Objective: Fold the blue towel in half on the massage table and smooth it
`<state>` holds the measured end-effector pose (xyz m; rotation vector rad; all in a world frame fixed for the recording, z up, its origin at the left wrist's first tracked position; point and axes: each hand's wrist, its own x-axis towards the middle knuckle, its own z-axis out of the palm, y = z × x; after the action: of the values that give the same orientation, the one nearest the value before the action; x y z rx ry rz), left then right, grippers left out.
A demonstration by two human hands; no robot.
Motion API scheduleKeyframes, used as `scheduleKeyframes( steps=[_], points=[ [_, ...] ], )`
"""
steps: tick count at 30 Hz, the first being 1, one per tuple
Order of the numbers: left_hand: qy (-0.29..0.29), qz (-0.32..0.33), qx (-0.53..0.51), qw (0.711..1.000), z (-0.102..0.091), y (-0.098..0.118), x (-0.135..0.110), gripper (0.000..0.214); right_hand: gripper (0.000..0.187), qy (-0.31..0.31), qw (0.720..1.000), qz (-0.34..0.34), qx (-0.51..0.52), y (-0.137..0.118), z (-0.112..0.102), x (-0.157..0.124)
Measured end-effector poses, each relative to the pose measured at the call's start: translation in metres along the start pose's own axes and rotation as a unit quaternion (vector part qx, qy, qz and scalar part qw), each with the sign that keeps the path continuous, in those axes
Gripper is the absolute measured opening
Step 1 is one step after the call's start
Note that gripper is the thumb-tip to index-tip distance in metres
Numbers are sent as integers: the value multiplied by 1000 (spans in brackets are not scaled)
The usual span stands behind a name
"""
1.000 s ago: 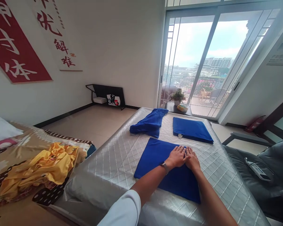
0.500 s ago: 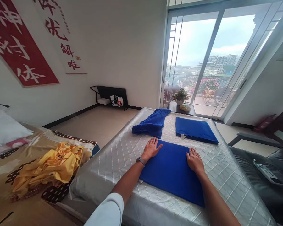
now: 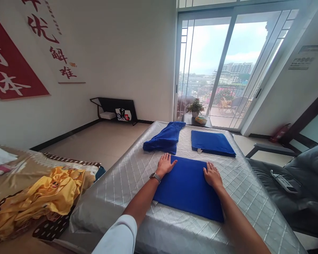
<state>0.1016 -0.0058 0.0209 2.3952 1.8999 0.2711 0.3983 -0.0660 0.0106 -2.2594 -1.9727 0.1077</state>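
A folded blue cloth (image 3: 188,190) lies flat as a neat rectangle on the silver quilted mattress (image 3: 116,190). Resting on its far left corner is my left hand (image 3: 164,165), fingers stretched out and a watch on the wrist. My right hand (image 3: 212,174) lies flat along its right edge, fingers extended. Beyond it, a second folded blue cloth (image 3: 212,142) with a white tag sits at the back right. A loosely crumpled blue cloth (image 3: 164,139) lies at the back left, close to my left fingertips.
Left of the mattress is a bed (image 3: 21,160) with a rumpled yellow cloth (image 3: 53,190) on it. To the right, a black armchair (image 3: 265,183) bears a white power strip (image 3: 283,182). A potted plant (image 3: 196,107) stands on a chair by the glass door.
The view has turned slightly to the right, so everything appears shifted left. Both hands stay flat on the folded blue cloth, with little visible movement over it.
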Motion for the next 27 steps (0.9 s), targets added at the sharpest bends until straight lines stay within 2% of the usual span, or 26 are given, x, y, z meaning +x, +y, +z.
scheduleKeyframes(
  steps=[3, 6, 8, 11, 13, 15, 17, 23, 27],
  points=[
    [28, 56, -10, 998, 2, 40, 4, 77, 65, 1, 1000, 2, 4, 0, -1, 0],
    [27, 174, -32, 984, 13, 98, 7, 71, 65, 0, 1000, 1, -2, 0, -1, 0],
    [31, 231, -48, 971, 23, 135, 8, 68, 64, -3, 1000, -9, -13, 2, 0, -1],
    [24, 245, -71, 967, 37, 170, 7, 67, 62, -6, 999, -25, -33, 4, 2, -1],
    [16, 230, -76, 970, 44, 175, 6, 68, 62, -6, 999, -23, -37, 5, 3, -1],
    [16, 221, -71, 973, 46, 167, 5, 67, 62, -7, 999, -18, -33, 5, 4, 0],
    [15, 207, -64, 976, 44, 149, 5, 67, 64, -7, 1000, -15, -25, 3, 3, 1],
    [2, 111, -39, 993, 24, 68, 7, 74, 66, -8, 1000, -3, -5, 1, 2, 1],
    [6, 69, -21, 997, 19, 17, 3, 75, 66, -5, 1000, -1, -4, 1, 3, 1]
  ],
)
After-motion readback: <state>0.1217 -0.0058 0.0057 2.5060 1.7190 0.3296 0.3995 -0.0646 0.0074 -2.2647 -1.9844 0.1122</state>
